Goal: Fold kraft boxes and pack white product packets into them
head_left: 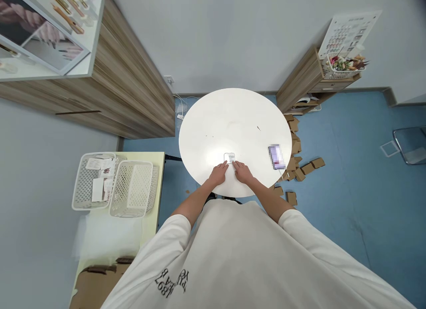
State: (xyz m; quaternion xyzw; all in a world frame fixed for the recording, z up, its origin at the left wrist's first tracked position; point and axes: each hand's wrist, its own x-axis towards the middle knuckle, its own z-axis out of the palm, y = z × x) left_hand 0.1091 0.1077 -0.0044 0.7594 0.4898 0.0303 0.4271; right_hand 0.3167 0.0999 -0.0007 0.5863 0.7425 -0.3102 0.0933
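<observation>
A small, flat, clear-and-white rectangular piece [229, 157] lies on the white round table [233, 109], near its front edge. My left hand [218, 173] rests palm down at its lower left, fingers stretched toward it and fingertips at its near corner. On the other side, my right hand [242, 172] lies palm down, its fingertips touching the lower right corner. Neither hand is visibly wrapped round the piece. Its exact kind is too small to make out.
A blurred purple phone-like object [277, 157] lies on the table's right side. Small cardboard boxes [298, 172] lie on the floor to the right. White plastic baskets [131, 189] stand on a side table at left. A wooden cabinet [133, 87] rises behind.
</observation>
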